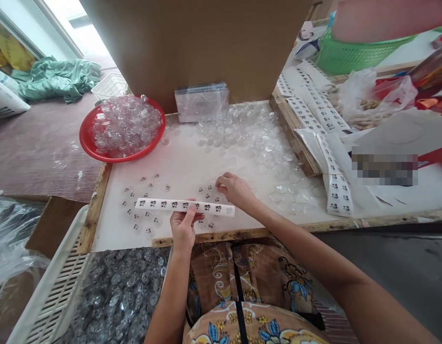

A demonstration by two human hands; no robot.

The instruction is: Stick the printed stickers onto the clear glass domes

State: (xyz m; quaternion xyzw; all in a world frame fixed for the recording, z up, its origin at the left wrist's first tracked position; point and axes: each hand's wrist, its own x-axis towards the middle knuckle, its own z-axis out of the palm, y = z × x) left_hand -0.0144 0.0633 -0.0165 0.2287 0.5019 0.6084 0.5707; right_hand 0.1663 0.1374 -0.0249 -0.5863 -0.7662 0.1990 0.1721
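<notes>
My left hand (184,225) grips a white strip of panda stickers (163,204), thumb on top and fingers beneath. The strip lies level across my view, with a row of black-and-white prints and a faint patch at its right end. Just beyond that end, my right hand (233,188) is low over the white board, fingertips pinched together. Whatever is between them, if anything, is too small to make out. Clear round discs bearing panda stickers (167,188) lie on the board around the strip. Plain clear discs (278,188) spread over its right and far parts.
A red bowl (85,138) heaped with clear pieces stands at the far left corner. Wooden edging (296,138) borders the board, with more sticker strips (337,191) to the right. A cardboard box (203,43) rises behind. Below left, a white crate (59,282) holds many stickered pieces.
</notes>
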